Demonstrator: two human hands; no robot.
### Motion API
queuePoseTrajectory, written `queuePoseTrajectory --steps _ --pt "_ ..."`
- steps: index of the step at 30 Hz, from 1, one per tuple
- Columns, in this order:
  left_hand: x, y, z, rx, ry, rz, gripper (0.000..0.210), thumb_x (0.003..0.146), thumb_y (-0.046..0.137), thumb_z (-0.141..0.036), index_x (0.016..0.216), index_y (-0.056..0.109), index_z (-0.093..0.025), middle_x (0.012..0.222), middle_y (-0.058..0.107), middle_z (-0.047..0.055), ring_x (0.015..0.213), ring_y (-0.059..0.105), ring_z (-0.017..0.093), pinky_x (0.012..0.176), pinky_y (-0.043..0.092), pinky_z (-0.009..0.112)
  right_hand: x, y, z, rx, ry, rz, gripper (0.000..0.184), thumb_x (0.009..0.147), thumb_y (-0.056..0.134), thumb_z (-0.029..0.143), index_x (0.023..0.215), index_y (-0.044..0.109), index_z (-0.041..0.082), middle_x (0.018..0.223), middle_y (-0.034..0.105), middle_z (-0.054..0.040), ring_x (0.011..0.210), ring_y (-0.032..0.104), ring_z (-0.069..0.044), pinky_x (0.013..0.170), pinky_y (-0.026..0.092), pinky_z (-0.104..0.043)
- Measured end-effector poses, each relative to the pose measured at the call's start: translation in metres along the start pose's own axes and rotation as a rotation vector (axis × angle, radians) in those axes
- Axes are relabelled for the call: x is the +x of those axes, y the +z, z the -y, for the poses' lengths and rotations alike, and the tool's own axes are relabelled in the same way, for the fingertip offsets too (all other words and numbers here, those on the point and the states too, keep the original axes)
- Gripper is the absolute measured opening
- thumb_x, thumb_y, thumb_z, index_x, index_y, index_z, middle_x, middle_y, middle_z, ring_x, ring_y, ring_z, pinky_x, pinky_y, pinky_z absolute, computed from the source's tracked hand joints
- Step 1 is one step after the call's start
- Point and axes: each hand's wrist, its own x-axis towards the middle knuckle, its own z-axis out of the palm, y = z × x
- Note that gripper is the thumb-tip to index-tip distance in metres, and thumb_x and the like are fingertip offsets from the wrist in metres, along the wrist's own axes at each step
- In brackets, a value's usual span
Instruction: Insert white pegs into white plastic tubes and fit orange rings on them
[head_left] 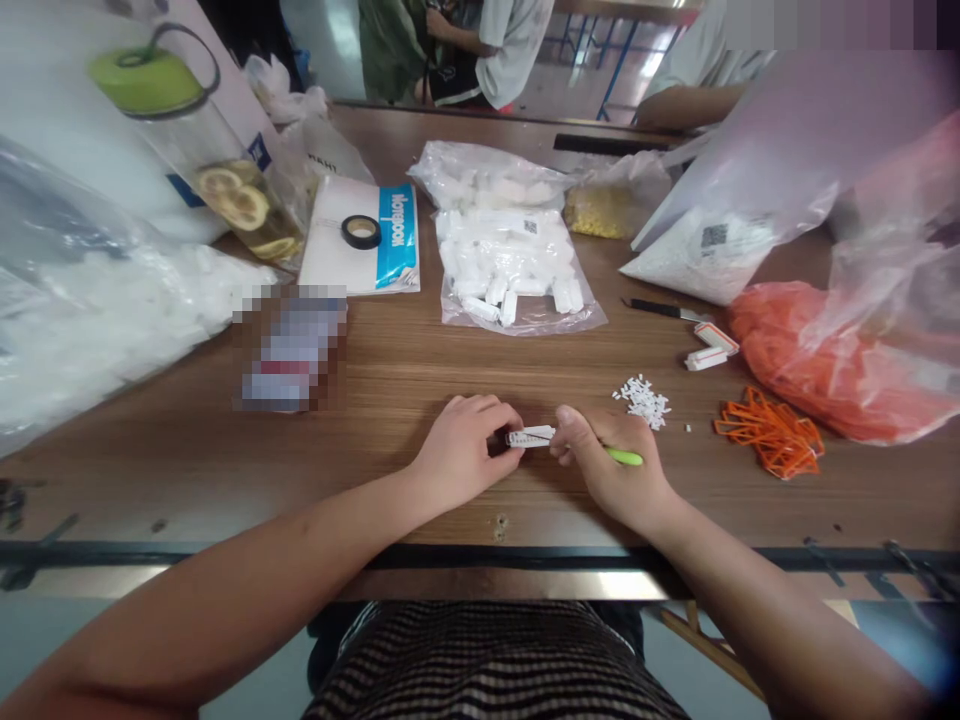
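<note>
My left hand pinches one end of a small, narrow white plastic piece with a row of slots, just above the table. My right hand is closed around a tool with a bright green handle; its working tip is hidden by my fingers. The fingertips of that hand meet the other end of the white piece. Just beyond my right hand lies a loose pile of tiny white parts. Orange rectangular frames are heaped farther right.
White pieces with orange edging lie beside a black-handled knife. Behind are a bag of white pieces, a notebook with black tape, and a bottle. Large bags flank both sides; people are beyond the table.
</note>
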Motion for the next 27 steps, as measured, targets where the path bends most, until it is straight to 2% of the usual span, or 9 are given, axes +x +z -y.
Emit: queuePoseTrajectory --steps 3,8,13,20,27 --pt "0.0001 -0.0002 -0.0003 -0.005 0.009 -0.008 0.008 0.081 0.068 -0.022 0.086 0.062 -0.021 0.082 0.064 -0.002 0.079 0.058 0.017 0.074 0.037 0.033 0.0008 -0.0012 -0.0037 0.091 0.058 -0.041 0.043 0.098 0.051 0.036 0.062 0.065 0.018 0.058 0.065 0.0006 0.048 0.06 -0.009 0.052 0.047 -0.023" --pt "0.0001 0.0004 -0.0006 -0.005 0.007 -0.012 0.006 0.082 0.067 -0.021 0.086 0.062 -0.021 0.081 0.063 -0.001 0.079 0.058 0.017 0.074 0.037 0.033 0.0033 0.0009 -0.0072 0.138 0.116 -0.037 0.043 0.097 0.052 0.038 0.061 0.064 0.018 0.057 0.064 0.0005 0.046 0.06 -0.01 0.049 0.047 -0.023" --pt "0.0003 0.0006 -0.0001 -0.007 0.011 -0.015 0.007 0.082 0.067 -0.021 0.086 0.062 -0.021 0.079 0.061 -0.002 0.078 0.057 0.016 0.074 0.036 0.033 0.0045 0.0018 -0.0095 0.119 0.129 -0.039 0.043 0.097 0.053 0.038 0.06 0.063 0.018 0.056 0.064 0.0006 0.046 0.06 -0.01 0.049 0.047 -0.022" --pt "-0.0003 0.0001 0.0013 -0.007 0.022 -0.009 0.007 0.083 0.067 -0.023 0.087 0.062 -0.021 0.08 0.06 -0.002 0.077 0.056 0.016 0.075 0.036 0.033 0.0033 -0.0027 -0.0098 0.258 0.18 -0.071 0.045 0.096 0.053 0.041 0.059 0.066 0.017 0.056 0.065 -0.0012 0.045 0.06 -0.01 0.045 0.048 -0.022" --pt "-0.0002 0.0 0.0005 -0.012 0.018 -0.007 0.007 0.082 0.067 -0.023 0.087 0.061 -0.021 0.079 0.06 -0.003 0.077 0.056 0.016 0.074 0.036 0.033 0.0039 -0.0017 -0.0085 0.265 0.193 -0.07 0.047 0.095 0.054 0.043 0.058 0.066 0.017 0.056 0.065 -0.002 0.044 0.059 -0.01 0.044 0.048 -0.021"
